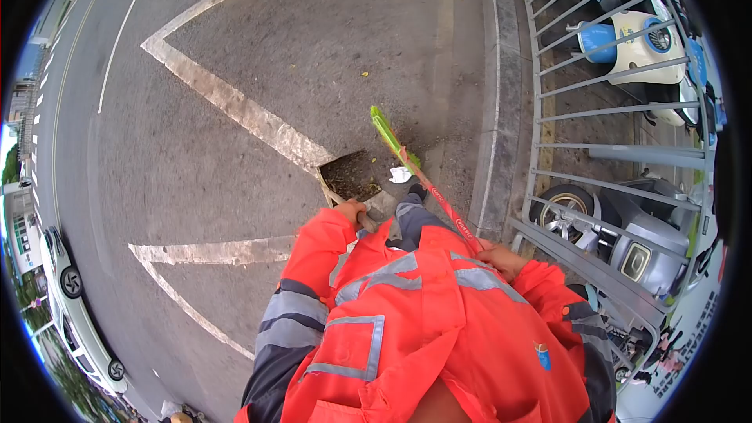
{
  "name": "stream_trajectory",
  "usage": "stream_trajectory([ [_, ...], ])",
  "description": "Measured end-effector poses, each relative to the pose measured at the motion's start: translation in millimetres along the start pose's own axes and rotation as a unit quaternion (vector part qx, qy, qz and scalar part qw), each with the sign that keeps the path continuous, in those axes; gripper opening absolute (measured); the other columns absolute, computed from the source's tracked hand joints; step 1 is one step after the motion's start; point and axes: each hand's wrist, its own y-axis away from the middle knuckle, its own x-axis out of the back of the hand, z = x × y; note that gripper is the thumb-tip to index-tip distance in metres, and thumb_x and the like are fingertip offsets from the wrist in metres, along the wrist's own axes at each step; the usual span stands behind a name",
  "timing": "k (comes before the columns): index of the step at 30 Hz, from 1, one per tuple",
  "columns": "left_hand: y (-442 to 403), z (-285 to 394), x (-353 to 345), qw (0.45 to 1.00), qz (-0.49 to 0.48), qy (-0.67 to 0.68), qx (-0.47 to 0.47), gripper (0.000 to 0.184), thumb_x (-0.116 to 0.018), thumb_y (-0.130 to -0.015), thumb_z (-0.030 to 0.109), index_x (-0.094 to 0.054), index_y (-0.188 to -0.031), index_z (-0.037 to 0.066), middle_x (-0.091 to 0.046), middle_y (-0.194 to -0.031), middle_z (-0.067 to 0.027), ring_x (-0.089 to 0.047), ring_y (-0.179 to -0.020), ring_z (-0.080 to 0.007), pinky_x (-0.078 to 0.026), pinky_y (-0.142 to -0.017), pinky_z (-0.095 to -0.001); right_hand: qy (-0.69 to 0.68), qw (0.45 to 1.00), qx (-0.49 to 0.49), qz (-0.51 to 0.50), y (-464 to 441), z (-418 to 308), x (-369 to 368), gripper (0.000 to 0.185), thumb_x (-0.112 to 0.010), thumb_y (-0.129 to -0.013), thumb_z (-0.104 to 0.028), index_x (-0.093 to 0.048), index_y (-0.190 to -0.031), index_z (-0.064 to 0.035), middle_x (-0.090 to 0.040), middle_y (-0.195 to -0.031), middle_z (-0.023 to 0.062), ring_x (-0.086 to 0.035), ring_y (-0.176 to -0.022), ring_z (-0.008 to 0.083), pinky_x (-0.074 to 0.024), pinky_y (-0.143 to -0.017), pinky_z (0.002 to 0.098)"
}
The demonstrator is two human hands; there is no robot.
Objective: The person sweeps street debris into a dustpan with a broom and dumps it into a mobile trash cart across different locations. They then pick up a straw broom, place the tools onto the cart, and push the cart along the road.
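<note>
My left hand (350,210) is closed around the handle (366,222) of a dustpan. The pan (326,186) rests on the asphalt in front of me, with dry leaves and dirt (352,178) inside. In my right hand (505,258), the fingers wrap round the red, printed stick of a broom (445,204). Its green bristle head (385,130) lies on the ground beyond the pan. A crumpled white paper (400,175) sits between the pan and the broom, close to my dark shoe (417,190).
To the right, a kerb (501,94) runs along a grey metal fence (540,133), with parked scooters (642,47) behind it. White painted lines (227,102) cross the asphalt. A white car (70,305) stands at the far left beside the road.
</note>
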Motion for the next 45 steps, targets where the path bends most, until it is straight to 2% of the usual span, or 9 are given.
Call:
stream_trajectory([
  [10, 2.7, -11.9, -20.1, 0.995, 0.072, 0.064, 0.001, 0.016, -0.068, -0.065, 0.013, -0.057, -0.074, 0.007, -0.054, -0.076, -0.0148, -0.055, -0.071, -0.0339, -0.045, -0.064, -0.0389, -0.015, 0.996, -0.038, -0.085, 54.3, -43.9, -33.1, 0.049, -0.05, -0.083, -0.005, -0.037, -0.129, -0.017, -0.045, -0.065, -0.0053, -0.03, -0.039, -0.0005, -0.0246, -0.031, 0.0144],
  [15, 6.0, -21.1, -20.9, 0.992, 0.099, 0.083, -0.011, 0.016, -0.068, -0.064, 0.009, -0.055, -0.073, 0.006, -0.054, -0.075, -0.0152, -0.055, -0.069, -0.0337, -0.045, -0.062, -0.0386, 0.456, 0.852, 0.256, 0.016, 6.9, -18.9, -9.7, 0.059, -0.056, -0.08, -0.009, -0.031, -0.134, -0.0092, -0.055, -0.11, 0.0084, -0.056, -0.09, 0.0148, -0.0485, -0.074, 0.0279],
  [21, 8.7, -22.8, -19.1, 0.992, 0.076, 0.098, 0.016, 0.016, -0.066, -0.062, 0.007, -0.056, -0.074, 0.006, -0.055, -0.075, -0.0138, -0.056, -0.07, -0.0318, -0.045, -0.063, -0.0375, 0.239, 0.959, 0.119, -0.096, -14.3, -25.6, -27.5, 0.06, -0.057, -0.085, -0.01, -0.026, -0.137, -0.0083, -0.043, -0.128, 0.0063, -0.044, -0.112, 0.0128, -0.038, -0.094, 0.0273],
  [31, 17.2, -60.0, -38.5, 0.98, 0.093, 0.172, 0.044, 0.007, -0.057, -0.069, 0.001, -0.054, -0.075, 0.004, -0.051, -0.078, -0.0087, -0.057, -0.071, -0.022, -0.05, -0.065, -0.0315, 0.242, 0.959, 0.069, -0.127, 14.3, -17.1, -2.5, 0.051, -0.056, -0.086, -0.014, -0.035, -0.133, -0.0082, -0.047, -0.126, 0.0038, -0.045, -0.111, 0.0122, -0.0373, -0.093, 0.0258],
  [34, 18.9, -80.1, -56.7, 0.957, 0.109, 0.265, 0.039, 0.005, -0.054, -0.073, 0.006, -0.053, -0.077, 0.003, -0.05, -0.076, -0.0084, -0.057, -0.07, -0.0214, -0.05, -0.065, -0.0315, 0.488, 0.792, 0.36, -0.075, -17.0, -13.5, 5.3, 0.05, -0.046, -0.084, -0.005, -0.033, -0.132, -0.0103, -0.06, -0.088, 0.0071, -0.057, -0.065, 0.0117, -0.0484, -0.056, 0.027],
  [36, 17.6, -79.2, -58.5, 0.93, 0.12, 0.342, 0.063, 0.007, -0.053, -0.075, 0.008, -0.053, -0.079, 0.003, -0.05, -0.075, -0.0086, -0.057, -0.07, -0.0215, -0.05, -0.065, -0.0317, 0.5, 0.836, 0.225, 0.002, -36.1, -27.9, -7.6, 0.053, -0.045, -0.081, -0.004, -0.032, -0.132, -0.0124, -0.057, -0.075, 0.0052, -0.05, -0.053, 0.0103, -0.0422, -0.044, 0.027],
  [38, 18.1, -41.6, -28.0, 0.701, 0.092, 0.654, 0.269, 0.012, -0.052, -0.076, 0.013, -0.052, -0.08, 0.002, -0.052, -0.073, -0.0095, -0.057, -0.067, -0.0223, -0.05, -0.064, -0.0318, 0.476, 0.877, 0.065, 0.014, -29.5, -57.3, -43.5, 0.055, -0.045, -0.081, -0.004, -0.028, -0.133, -0.0121, -0.055, -0.078, 0.0045, -0.05, -0.055, 0.0092, -0.0424, -0.046, 0.0249],
  [42, 24.5, -30.0, -10.3, 0.695, 0.089, 0.636, 0.323, 0.013, -0.052, -0.075, 0.015, -0.052, -0.078, 0.002, -0.053, -0.069, -0.0107, -0.055, -0.061, -0.0225, -0.05, -0.063, -0.0317, 0.377, 0.923, 0.006, -0.069, -26.2, -49.8, -47.0, 0.053, -0.046, -0.083, -0.005, -0.03, -0.132, -0.0154, -0.044, -0.065, -0.002, -0.034, -0.043, 0.0027, -0.0301, -0.035, 0.018],
  [45, 29.9, -70.9, -46.6, 0.876, 0.129, 0.448, 0.123, 0.013, -0.052, -0.075, 0.015, -0.053, -0.074, 0.002, -0.054, -0.068, -0.0108, -0.053, -0.057, -0.022, -0.048, -0.06, -0.0306, 0.131, 0.977, -0.064, -0.152, 16.5, -60.9, -45.3, 0.054, -0.044, -0.084, -0.004, -0.031, -0.133, -0.0192, -0.041, -0.061, -0.0041, -0.031, -0.041, 0.001, -0.0268, -0.033, 0.0162],
])
